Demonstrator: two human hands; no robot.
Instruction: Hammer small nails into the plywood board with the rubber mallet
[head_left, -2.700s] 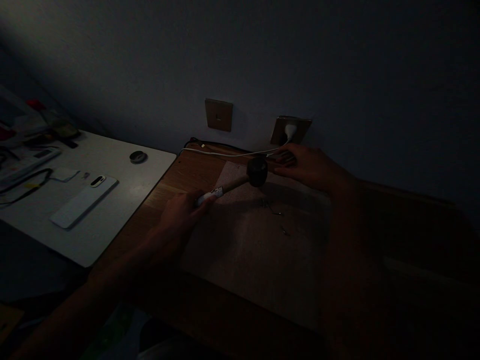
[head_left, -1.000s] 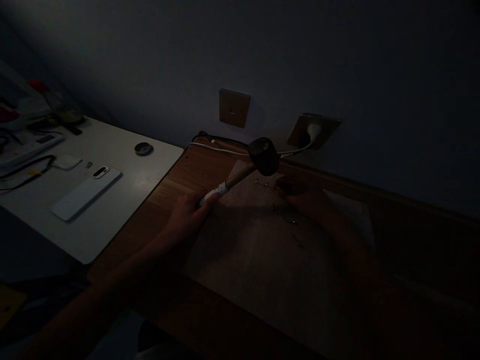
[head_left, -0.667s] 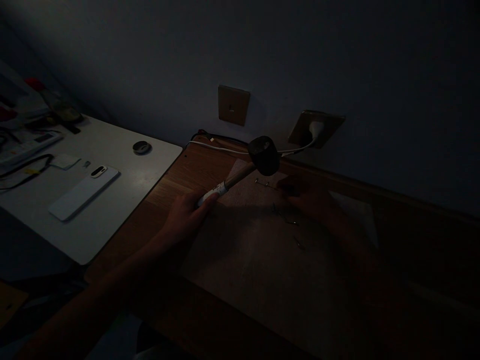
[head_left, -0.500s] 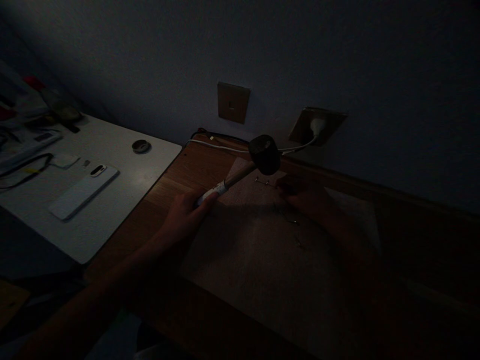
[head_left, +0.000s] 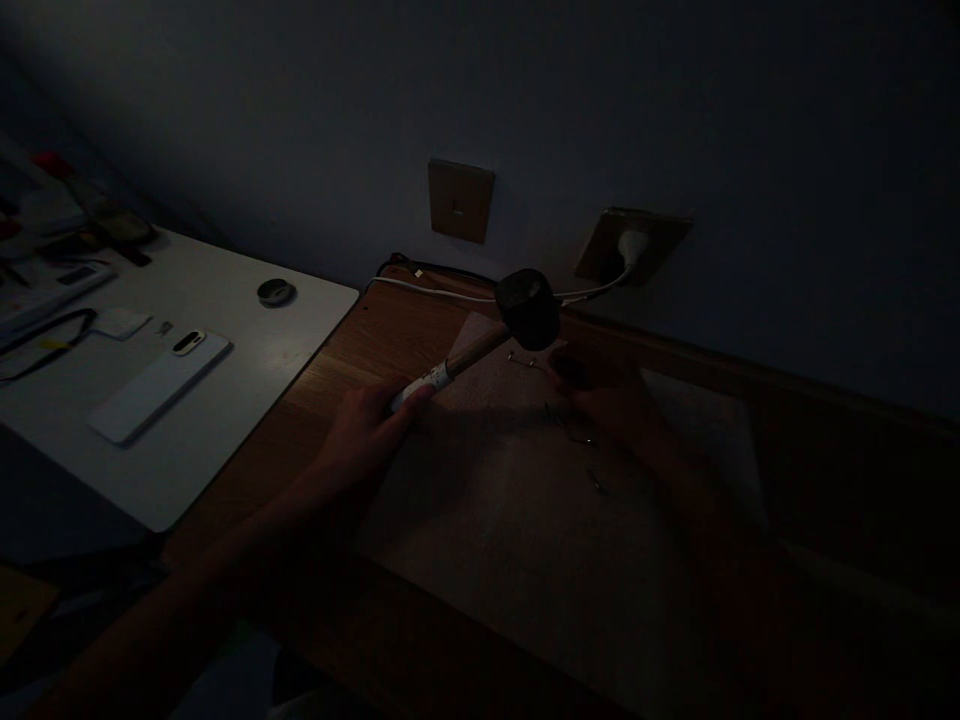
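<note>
The scene is very dark. My left hand [head_left: 367, 425] is wrapped round the white-covered grip of a mallet [head_left: 476, 348], whose black head points up and to the right above a pale sheet [head_left: 495, 520]. Across from it, my right hand [head_left: 604, 395] rests low over the sheet with its fingers curled. A thin metal piece with small shiny ends [head_left: 523, 360] lies at its fingertips; whether they grip it is hard to see. Below that hand are a bent wire piece [head_left: 581, 438] and another small metal piece [head_left: 598, 483] on the sheet.
On the left, a white table [head_left: 225, 400] holds a phone [head_left: 161, 388], a round lid-like dish [head_left: 275, 292], a bottle [head_left: 120, 220] and cables. Behind the wooden surface [head_left: 375, 325] are a wall plate [head_left: 460, 200], a socket with a plug [head_left: 634, 247] and a white cord [head_left: 450, 294].
The view has shifted slightly, moving the background a little left. My left hand still holds the mallet, and my right hand stays by the thin metal piece.
</note>
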